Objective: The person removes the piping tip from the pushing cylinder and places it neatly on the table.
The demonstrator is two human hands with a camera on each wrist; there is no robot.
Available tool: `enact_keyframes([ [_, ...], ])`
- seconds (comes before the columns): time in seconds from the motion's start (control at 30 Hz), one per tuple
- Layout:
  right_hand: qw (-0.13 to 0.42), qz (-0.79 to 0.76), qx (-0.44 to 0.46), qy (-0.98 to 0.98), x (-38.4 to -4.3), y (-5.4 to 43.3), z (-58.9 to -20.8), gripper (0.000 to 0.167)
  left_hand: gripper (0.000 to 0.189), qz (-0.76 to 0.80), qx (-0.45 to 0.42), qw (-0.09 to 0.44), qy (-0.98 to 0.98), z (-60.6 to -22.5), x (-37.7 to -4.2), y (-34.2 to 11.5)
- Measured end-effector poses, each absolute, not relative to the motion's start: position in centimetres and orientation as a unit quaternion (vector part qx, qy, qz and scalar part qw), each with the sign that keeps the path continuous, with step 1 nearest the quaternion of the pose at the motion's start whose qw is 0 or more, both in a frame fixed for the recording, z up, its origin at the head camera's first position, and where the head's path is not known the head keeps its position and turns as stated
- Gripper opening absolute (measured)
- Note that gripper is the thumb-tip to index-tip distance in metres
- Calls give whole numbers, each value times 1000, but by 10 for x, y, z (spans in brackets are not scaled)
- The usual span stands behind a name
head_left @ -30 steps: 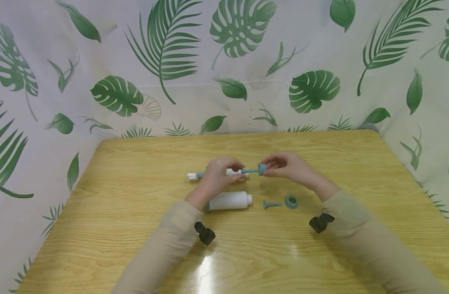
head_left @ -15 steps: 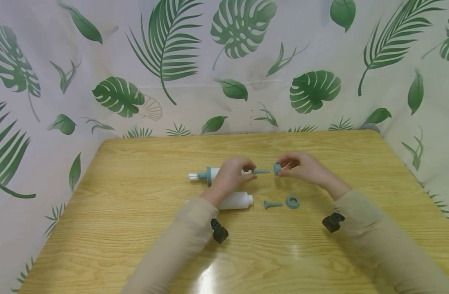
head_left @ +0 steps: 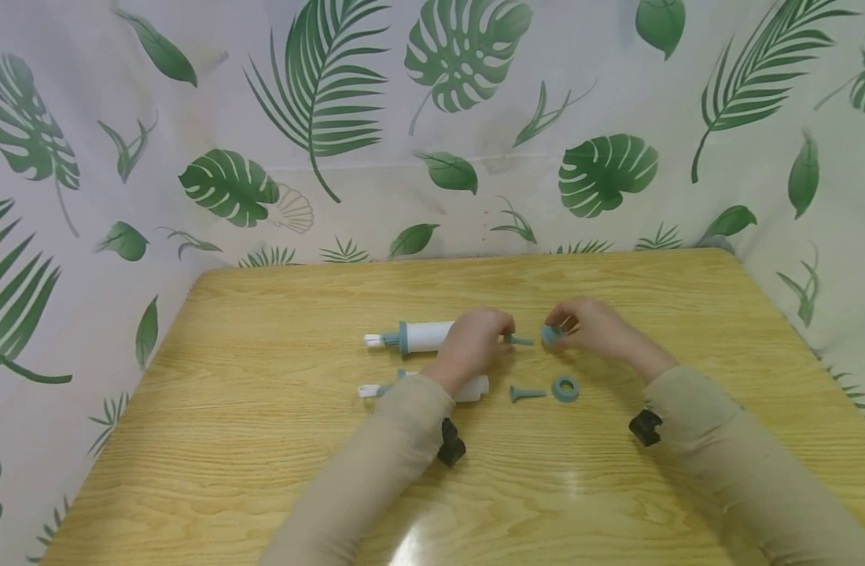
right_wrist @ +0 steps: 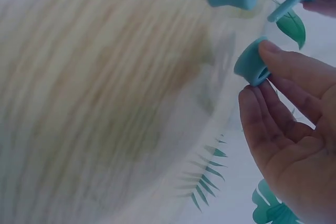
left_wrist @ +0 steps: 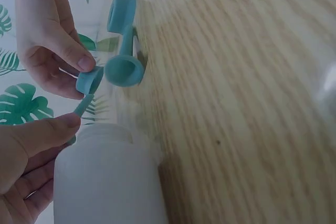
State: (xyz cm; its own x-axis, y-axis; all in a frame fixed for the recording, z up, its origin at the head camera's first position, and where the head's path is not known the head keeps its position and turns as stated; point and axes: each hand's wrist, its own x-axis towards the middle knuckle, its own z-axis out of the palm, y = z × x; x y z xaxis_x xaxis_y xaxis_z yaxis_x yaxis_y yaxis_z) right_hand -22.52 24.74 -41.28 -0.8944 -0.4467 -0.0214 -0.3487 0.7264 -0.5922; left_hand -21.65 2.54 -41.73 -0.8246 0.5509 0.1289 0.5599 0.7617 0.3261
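Observation:
My left hand (head_left: pixel 475 342) pinches a small teal nozzle (head_left: pixel 523 341) by its wide end, its thin stem pointing right. Facing it, my right hand (head_left: pixel 594 332) holds a teal ring-shaped cap (right_wrist: pixel 251 62) between thumb and fingertips. In the left wrist view the stem tip sits right at the cap's lower edge, while the right wrist view shows a gap between them. Beneath and beside the left hand lies a white cylinder (head_left: pixel 428 336) with a teal flange and white-tipped end. A second, similar white cylinder (head_left: pixel 478 388) lies nearer, partly hidden by the left forearm.
Nearer on the wooden table (head_left: pixel 581 487), another teal nozzle (head_left: pixel 528 394) lies beside a teal ring cap (head_left: pixel 556 391). A leaf-printed cloth (head_left: pixel 475 196) stands behind the table's far edge and along its sides.
One second ago the nozzle's stem met the cap; they have since come apart. Both hands have shifted right and lower, uncovering more of the far cylinder.

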Motion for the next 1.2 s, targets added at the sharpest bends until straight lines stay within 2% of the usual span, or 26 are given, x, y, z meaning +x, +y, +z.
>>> enact_keyframes([
  [0.37, 98, -262, -236, 931, -228, 243, -421, 31, 12, -67, -323, 52, -943, -421, -219, 38],
  [0.73, 100, -247, -236, 935, -228, 241, -419, 32, 21, -4, -328, 59, -943, -424, -221, 41],
  [1.07, 104, -255, -233, 933, -223, 242, -411, 34, 18, -28, -316, 27, -948, -415, -220, 34],
  [1.2, 104, -261, -233, 931, -221, 244, -408, 35, 24, -61, -311, 6, -949, -402, -215, 20],
])
